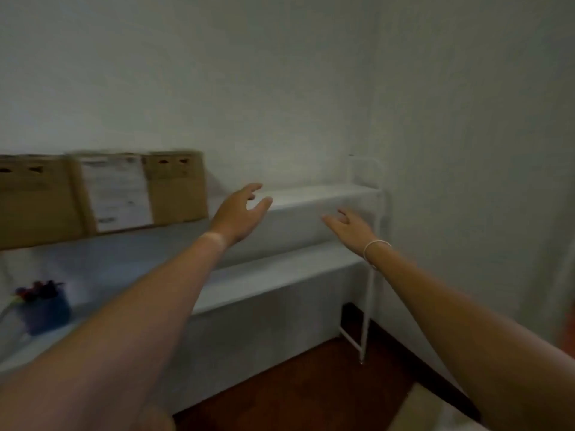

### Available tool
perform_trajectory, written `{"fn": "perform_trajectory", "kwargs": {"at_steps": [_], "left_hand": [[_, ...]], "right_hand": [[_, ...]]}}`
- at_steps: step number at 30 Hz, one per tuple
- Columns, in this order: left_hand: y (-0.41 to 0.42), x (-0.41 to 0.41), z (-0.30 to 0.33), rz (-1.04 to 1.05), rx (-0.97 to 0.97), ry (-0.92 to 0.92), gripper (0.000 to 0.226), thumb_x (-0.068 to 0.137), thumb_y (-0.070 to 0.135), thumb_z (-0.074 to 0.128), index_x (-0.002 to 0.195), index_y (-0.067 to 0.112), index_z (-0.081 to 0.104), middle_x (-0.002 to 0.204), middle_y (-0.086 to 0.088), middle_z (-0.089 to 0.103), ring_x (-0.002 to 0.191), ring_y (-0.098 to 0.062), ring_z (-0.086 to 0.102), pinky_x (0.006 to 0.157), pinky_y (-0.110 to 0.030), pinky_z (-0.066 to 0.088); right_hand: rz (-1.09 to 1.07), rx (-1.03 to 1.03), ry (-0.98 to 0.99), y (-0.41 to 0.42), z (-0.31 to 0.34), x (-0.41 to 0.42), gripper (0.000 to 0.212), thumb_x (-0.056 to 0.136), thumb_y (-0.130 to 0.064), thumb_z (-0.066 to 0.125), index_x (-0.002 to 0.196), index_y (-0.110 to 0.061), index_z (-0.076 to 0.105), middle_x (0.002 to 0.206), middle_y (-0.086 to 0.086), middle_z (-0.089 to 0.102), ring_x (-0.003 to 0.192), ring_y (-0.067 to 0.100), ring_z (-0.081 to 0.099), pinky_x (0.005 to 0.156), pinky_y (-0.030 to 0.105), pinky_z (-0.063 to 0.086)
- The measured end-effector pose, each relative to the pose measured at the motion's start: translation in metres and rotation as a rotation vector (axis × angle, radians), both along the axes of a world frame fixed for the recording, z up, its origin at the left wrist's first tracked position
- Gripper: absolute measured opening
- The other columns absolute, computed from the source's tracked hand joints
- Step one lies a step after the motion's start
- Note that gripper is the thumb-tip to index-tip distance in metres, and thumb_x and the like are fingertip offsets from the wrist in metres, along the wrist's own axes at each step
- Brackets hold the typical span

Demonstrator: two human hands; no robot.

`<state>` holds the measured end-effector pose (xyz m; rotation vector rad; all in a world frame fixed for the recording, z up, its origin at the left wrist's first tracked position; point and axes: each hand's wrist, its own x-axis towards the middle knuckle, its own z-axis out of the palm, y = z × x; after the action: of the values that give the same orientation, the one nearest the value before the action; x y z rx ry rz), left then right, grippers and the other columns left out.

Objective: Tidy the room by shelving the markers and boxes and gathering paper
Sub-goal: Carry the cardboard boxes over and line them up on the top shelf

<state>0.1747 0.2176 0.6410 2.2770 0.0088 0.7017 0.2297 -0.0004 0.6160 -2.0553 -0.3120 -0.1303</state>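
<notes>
Both arms reach forward toward a white shelf unit point(323, 194) against the wall. My left hand point(239, 213) hovers in front of the top shelf with fingers relaxed and holds nothing. My right hand point(351, 227) is lower and to the right, fingers spread, also holding nothing. Two brown cardboard boxes stand on the top shelf at the left: one with a white label point(140, 189) and another point(34, 200) at the frame's edge. A blue cup of markers point(45, 306) sits on the lower shelf at far left. The view is blurred.
The shelf's white metal leg point(367, 312) stands near the room corner. Dark wooden floor point(305, 390) lies below. A pale object point(435, 415) shows at the bottom right edge. Bare walls rise behind and to the right.
</notes>
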Motion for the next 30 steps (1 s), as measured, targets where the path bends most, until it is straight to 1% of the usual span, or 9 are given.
{"fn": "perform_trajectory", "kwargs": {"at_steps": [4, 9, 12, 14, 15, 18, 22, 25, 30], "left_hand": [[-0.125, 0.014, -0.05, -0.226, -0.02, 0.101, 0.048, 0.092, 0.037, 0.055, 0.136, 0.018, 0.05, 0.129, -0.014, 0.059, 0.119, -0.027, 0.057, 0.1, -0.033, 0.043], [-0.276, 0.005, -0.104, -0.5, -0.05, 0.245, 0.047, 0.092, 0.036, 0.055, 0.136, 0.018, 0.05, 0.127, -0.015, 0.059, 0.117, -0.028, 0.057, 0.1, -0.034, 0.043], [-0.361, -0.009, -0.136, -0.663, -0.054, 0.334, 0.049, 0.091, 0.041, 0.055, 0.136, 0.022, 0.049, 0.13, -0.015, 0.057, 0.119, -0.028, 0.056, 0.104, -0.038, 0.044], [-0.406, -0.022, -0.156, -0.74, -0.042, 0.396, 0.05, 0.091, 0.043, 0.054, 0.136, 0.024, 0.049, 0.131, -0.012, 0.057, 0.12, -0.027, 0.056, 0.103, -0.035, 0.043], [-0.429, -0.029, -0.167, -0.774, -0.036, 0.428, 0.05, 0.091, 0.043, 0.054, 0.136, 0.024, 0.049, 0.131, -0.011, 0.057, 0.12, -0.026, 0.055, 0.101, -0.034, 0.042], [-0.479, -0.042, -0.203, -0.845, -0.03, 0.513, 0.05, 0.091, 0.04, 0.055, 0.137, 0.022, 0.049, 0.129, -0.011, 0.058, 0.12, -0.026, 0.055, 0.098, -0.03, 0.04], [-0.526, -0.051, -0.253, -0.908, -0.029, 0.643, 0.05, 0.092, 0.039, 0.054, 0.137, 0.02, 0.048, 0.131, -0.013, 0.056, 0.12, -0.026, 0.054, 0.102, -0.036, 0.043], [-0.552, -0.051, -0.296, -0.939, -0.005, 0.758, 0.053, 0.091, 0.043, 0.054, 0.138, 0.021, 0.046, 0.132, -0.011, 0.055, 0.12, -0.026, 0.054, 0.102, -0.042, 0.046], [-0.576, -0.05, -0.378, -0.841, 0.047, 0.912, 0.053, 0.092, 0.039, 0.054, 0.14, 0.019, 0.044, 0.138, -0.01, 0.052, 0.127, -0.025, 0.049, 0.105, -0.034, 0.038]], "right_hand": [[-0.182, 0.0, 0.043, -0.129, -0.037, -0.04, 0.067, 0.09, -0.049, 0.05, 0.145, -0.015, 0.033, 0.141, 0.011, 0.048, 0.129, 0.026, 0.046, 0.103, 0.031, 0.035], [-0.468, -0.018, 0.109, -0.283, -0.079, -0.107, 0.066, 0.088, -0.05, 0.053, 0.141, -0.014, 0.038, 0.134, 0.01, 0.054, 0.122, 0.024, 0.052, 0.09, 0.024, 0.037], [-0.651, -0.037, 0.147, -0.363, -0.104, -0.156, 0.065, 0.088, -0.05, 0.053, 0.141, -0.014, 0.039, 0.131, 0.008, 0.056, 0.112, 0.021, 0.056, 0.083, 0.022, 0.037], [-0.741, -0.03, 0.192, -0.404, -0.121, -0.183, 0.064, 0.088, -0.05, 0.052, 0.141, -0.016, 0.039, 0.131, 0.007, 0.055, 0.101, 0.018, 0.055, 0.08, 0.023, 0.037], [-0.781, -0.026, 0.217, -0.424, -0.132, -0.196, 0.065, 0.088, -0.05, 0.052, 0.141, -0.016, 0.038, 0.131, 0.007, 0.055, 0.103, 0.017, 0.055, 0.08, 0.024, 0.038], [-0.871, -0.004, 0.284, -0.466, -0.164, -0.225, 0.065, 0.088, -0.049, 0.053, 0.141, -0.014, 0.039, 0.132, 0.01, 0.055, 0.12, 0.024, 0.052, 0.092, 0.027, 0.039], [-0.924, 0.087, 0.391, -0.503, -0.215, -0.253, 0.064, 0.088, -0.047, 0.055, 0.139, -0.013, 0.041, 0.134, 0.011, 0.053, 0.118, 0.023, 0.052, 0.087, 0.024, 0.038], [-0.957, 0.109, 0.491, -0.522, -0.258, -0.264, 0.065, 0.088, -0.048, 0.054, 0.141, -0.014, 0.039, 0.14, 0.008, 0.048, 0.125, 0.023, 0.048, 0.087, 0.023, 0.035], [-0.948, 0.146, 0.651, -0.537, -0.342, -0.265, 0.067, 0.088, -0.05, 0.053, 0.142, -0.014, 0.038, 0.144, 0.007, 0.045, 0.13, 0.022, 0.045, 0.095, 0.025, 0.035]]}}
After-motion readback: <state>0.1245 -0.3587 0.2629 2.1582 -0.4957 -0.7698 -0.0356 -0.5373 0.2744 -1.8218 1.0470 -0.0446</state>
